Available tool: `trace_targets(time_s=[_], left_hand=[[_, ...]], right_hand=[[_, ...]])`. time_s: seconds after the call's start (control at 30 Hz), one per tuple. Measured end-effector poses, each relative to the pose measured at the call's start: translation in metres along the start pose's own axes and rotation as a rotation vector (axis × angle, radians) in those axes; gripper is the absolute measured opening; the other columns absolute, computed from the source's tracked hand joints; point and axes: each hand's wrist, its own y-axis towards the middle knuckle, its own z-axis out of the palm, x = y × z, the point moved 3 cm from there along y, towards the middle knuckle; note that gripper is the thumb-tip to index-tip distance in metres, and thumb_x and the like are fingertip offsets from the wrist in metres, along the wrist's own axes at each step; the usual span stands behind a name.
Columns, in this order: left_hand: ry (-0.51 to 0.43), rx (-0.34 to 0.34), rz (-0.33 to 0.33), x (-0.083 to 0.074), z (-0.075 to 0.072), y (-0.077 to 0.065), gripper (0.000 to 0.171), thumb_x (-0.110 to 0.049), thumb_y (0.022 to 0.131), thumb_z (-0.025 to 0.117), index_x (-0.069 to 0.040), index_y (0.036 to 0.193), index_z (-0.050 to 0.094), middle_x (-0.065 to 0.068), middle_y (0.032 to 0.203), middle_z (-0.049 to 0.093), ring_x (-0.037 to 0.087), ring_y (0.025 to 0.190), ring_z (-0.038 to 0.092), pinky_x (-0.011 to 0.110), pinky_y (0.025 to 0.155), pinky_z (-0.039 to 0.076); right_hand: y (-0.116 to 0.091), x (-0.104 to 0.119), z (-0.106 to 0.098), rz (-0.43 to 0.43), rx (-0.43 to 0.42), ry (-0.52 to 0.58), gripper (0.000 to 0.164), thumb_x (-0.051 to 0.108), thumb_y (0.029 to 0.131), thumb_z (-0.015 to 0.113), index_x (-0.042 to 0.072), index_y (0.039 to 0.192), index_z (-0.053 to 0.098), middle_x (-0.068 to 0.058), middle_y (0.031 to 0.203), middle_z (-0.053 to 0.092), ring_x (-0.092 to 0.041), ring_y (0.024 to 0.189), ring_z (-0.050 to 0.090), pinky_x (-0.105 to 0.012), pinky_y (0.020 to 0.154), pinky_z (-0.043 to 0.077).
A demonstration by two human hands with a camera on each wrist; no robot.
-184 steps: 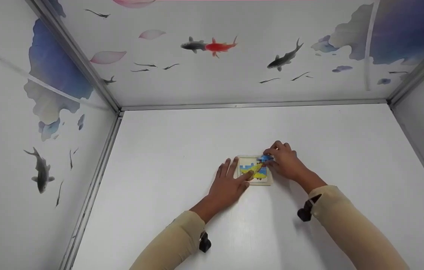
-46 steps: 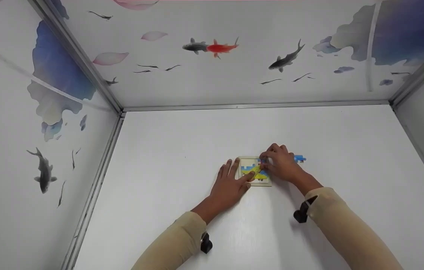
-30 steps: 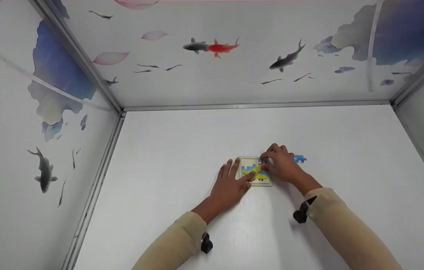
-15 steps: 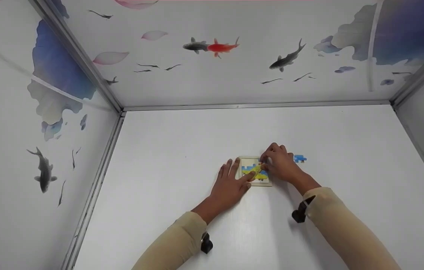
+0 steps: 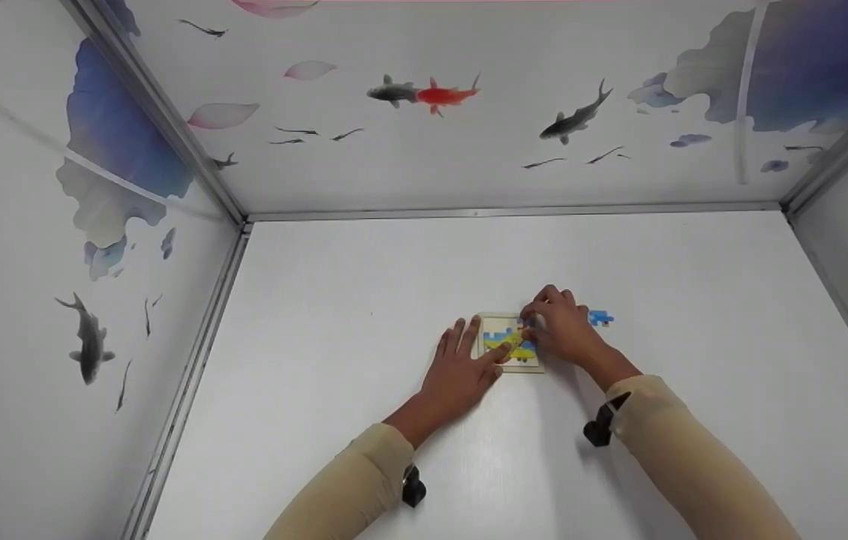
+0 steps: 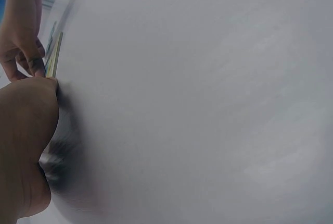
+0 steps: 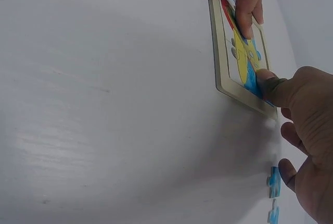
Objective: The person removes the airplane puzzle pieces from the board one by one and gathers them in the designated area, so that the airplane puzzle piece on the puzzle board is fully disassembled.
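A small wooden jigsaw puzzle tray (image 5: 512,369) lies on the white table, with blue and yellow pieces (image 7: 243,67) fitted in its lower part. My left hand (image 5: 454,379) lies spread over the tray's left side, its index finger resting on the yellow picture. At the tray's upper right, my right hand (image 5: 563,326) pinches a small puzzle piece (image 5: 523,322) between thumb and index finger, the piece mostly covered by them. In the right wrist view, the right thumb (image 7: 268,81) presses beside the blue area. Loose blue puzzle pieces (image 5: 601,317) lie just right of the right hand.
The white table (image 5: 334,300) is bounded by a back wall (image 5: 514,180) and a left wall (image 5: 11,337), both printed with fish, and metal edge strips. In the right wrist view, two loose blue pieces (image 7: 274,182) lie past the right hand's fingers.
About six seconds ago my right hand held blue pieces over the tray's upper right corner; now blue pieces lie on the table to its right. Over the last second both hands have barely moved.
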Motion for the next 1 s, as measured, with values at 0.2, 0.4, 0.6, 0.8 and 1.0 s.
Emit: trace_targets(time_s=[0.2, 0.4, 0.6, 0.8, 1.0], left_hand=[[0.007, 0.000, 0.000, -0.0017, -0.0034, -0.0016, 0.052, -0.054, 0.119, 0.036, -0.044, 0.169, 0.043, 0.017, 0.186, 0.018, 0.042, 0.173, 0.018, 0.059, 0.138, 0.022], [0.011, -0.004, 0.000, -0.0021, -0.0032, -0.0014, 0.052, -0.054, 0.119, 0.036, -0.043, 0.170, 0.043, 0.017, 0.186, 0.018, 0.042, 0.173, 0.018, 0.059, 0.138, 0.021], [0.012, -0.003, -0.001, -0.0017, -0.0015, -0.0008, 0.052, -0.054, 0.119, 0.035, -0.044, 0.170, 0.043, 0.016, 0.186, 0.018, 0.041, 0.173, 0.017, 0.059, 0.139, 0.022], [0.007, 0.005, 0.000, -0.0011, -0.0014, -0.0008, 0.053, -0.055, 0.119, 0.035, -0.044, 0.170, 0.042, 0.016, 0.186, 0.017, 0.041, 0.173, 0.016, 0.059, 0.139, 0.021], [-0.020, -0.004, 0.011, 0.0003, 0.0002, 0.0000, 0.053, -0.055, 0.119, 0.033, -0.042, 0.170, 0.044, 0.017, 0.186, 0.016, 0.042, 0.173, 0.015, 0.060, 0.139, 0.020]], right_hand=[[-0.0011, 0.0008, 0.0004, -0.037, -0.021, -0.013, 0.018, 0.019, 0.102, 0.083, 0.012, 0.118, 0.081, -0.015, 0.129, 0.061, -0.043, 0.126, 0.053, -0.071, 0.100, 0.042], [0.0004, 0.0027, -0.0007, -0.022, -0.006, 0.008, 0.015, 0.017, 0.101, 0.082, 0.011, 0.115, 0.080, -0.014, 0.127, 0.061, -0.041, 0.124, 0.052, -0.071, 0.099, 0.041], [0.0024, 0.0033, -0.0006, -0.007, 0.026, -0.003, 0.017, 0.017, 0.102, 0.082, 0.010, 0.117, 0.079, -0.015, 0.128, 0.060, -0.041, 0.126, 0.051, -0.071, 0.101, 0.043], [0.0033, 0.0041, -0.0009, 0.001, 0.041, -0.004, 0.018, 0.017, 0.102, 0.082, 0.009, 0.118, 0.078, -0.015, 0.129, 0.060, -0.041, 0.127, 0.051, -0.071, 0.102, 0.042], [0.0041, 0.0051, -0.0006, 0.002, 0.051, -0.021, 0.020, 0.019, 0.103, 0.081, 0.008, 0.120, 0.076, -0.015, 0.130, 0.059, -0.042, 0.128, 0.051, -0.071, 0.103, 0.043]])
